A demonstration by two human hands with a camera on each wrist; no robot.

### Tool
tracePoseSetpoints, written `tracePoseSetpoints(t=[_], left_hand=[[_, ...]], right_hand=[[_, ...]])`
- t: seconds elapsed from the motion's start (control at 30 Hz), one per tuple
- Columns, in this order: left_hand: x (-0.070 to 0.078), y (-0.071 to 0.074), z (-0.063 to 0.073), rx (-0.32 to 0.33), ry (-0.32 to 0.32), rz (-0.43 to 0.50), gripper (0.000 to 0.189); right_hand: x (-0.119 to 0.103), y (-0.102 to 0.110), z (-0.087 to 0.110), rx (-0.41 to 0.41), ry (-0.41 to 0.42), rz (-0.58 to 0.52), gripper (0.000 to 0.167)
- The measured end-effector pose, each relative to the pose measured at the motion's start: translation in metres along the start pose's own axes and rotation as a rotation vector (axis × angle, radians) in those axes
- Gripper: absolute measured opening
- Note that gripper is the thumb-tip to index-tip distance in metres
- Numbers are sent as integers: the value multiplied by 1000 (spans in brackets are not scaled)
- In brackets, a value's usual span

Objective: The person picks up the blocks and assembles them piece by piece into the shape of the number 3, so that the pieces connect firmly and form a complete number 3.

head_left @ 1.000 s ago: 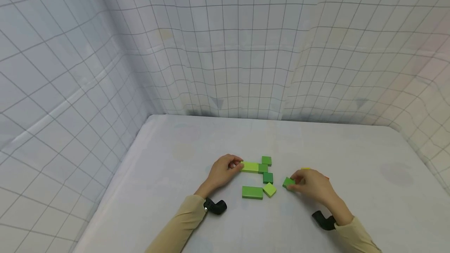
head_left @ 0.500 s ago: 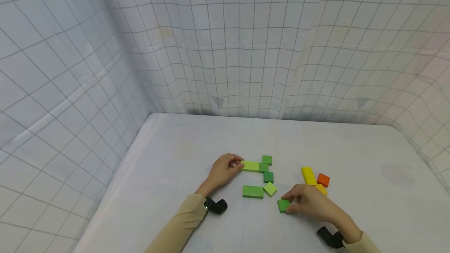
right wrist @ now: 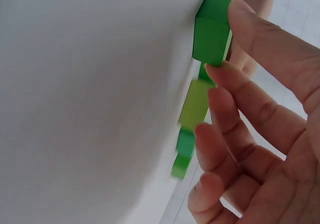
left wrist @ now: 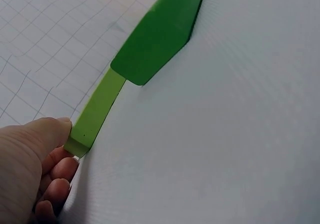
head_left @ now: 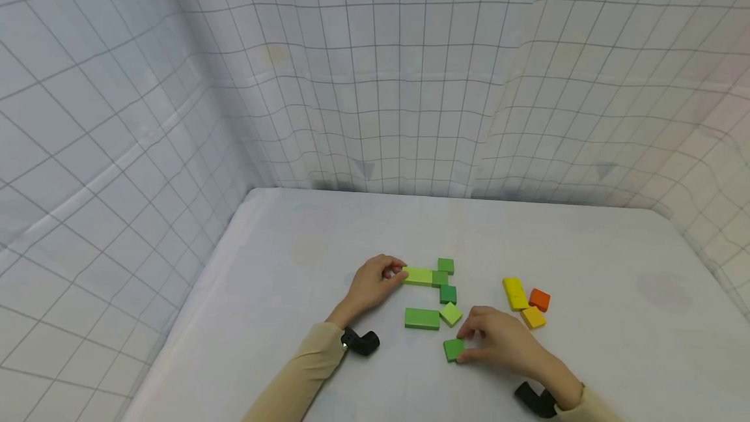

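Observation:
My left hand (head_left: 369,286) pinches the left end of a long yellow-green block (head_left: 418,276) between thumb and fingers; in the left wrist view the block (left wrist: 97,111) runs up to darker green blocks (left wrist: 155,36). A small green block (head_left: 440,279) abuts its right end, with another green block (head_left: 446,266) behind and a dark green one (head_left: 448,294) in front. Between thumb and index finger, my right hand (head_left: 502,344) holds a green square block (head_left: 453,350), also large in the right wrist view (right wrist: 212,39). A long green block (head_left: 422,319) and a turned lime square block (head_left: 450,314) lie just beyond it.
Right of the green blocks lie a yellow block (head_left: 515,294), an orange-yellow block (head_left: 533,318) and a red-orange block (head_left: 540,300). White cloth covers the table (head_left: 328,233). Grid-patterned curtains (head_left: 375,83) rise behind it and along its sides.
My right hand has brought the green square block toward me and to the left, uncovering the yellow and red-orange blocks. The left hand keeps its place on the yellow-green block.

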State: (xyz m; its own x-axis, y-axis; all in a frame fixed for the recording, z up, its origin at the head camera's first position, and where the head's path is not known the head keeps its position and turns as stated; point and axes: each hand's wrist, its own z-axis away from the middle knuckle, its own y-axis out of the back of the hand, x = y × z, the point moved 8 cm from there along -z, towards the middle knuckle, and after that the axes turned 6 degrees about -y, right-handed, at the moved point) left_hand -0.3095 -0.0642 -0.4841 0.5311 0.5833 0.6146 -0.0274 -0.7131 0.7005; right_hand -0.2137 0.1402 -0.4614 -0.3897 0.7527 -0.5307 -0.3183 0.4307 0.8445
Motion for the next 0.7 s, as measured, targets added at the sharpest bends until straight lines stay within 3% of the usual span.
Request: tracePoseSetpoints(t=[0.27, 0.7], left_hand=[[0, 0, -1, 8, -15, -4, 21], [-3, -1, -2, 8, -5, -8, 21]], right_hand=[[-40, -13, -14, 36, 145, 67, 28], [-67, -22, -39, 179, 176, 118, 31]])
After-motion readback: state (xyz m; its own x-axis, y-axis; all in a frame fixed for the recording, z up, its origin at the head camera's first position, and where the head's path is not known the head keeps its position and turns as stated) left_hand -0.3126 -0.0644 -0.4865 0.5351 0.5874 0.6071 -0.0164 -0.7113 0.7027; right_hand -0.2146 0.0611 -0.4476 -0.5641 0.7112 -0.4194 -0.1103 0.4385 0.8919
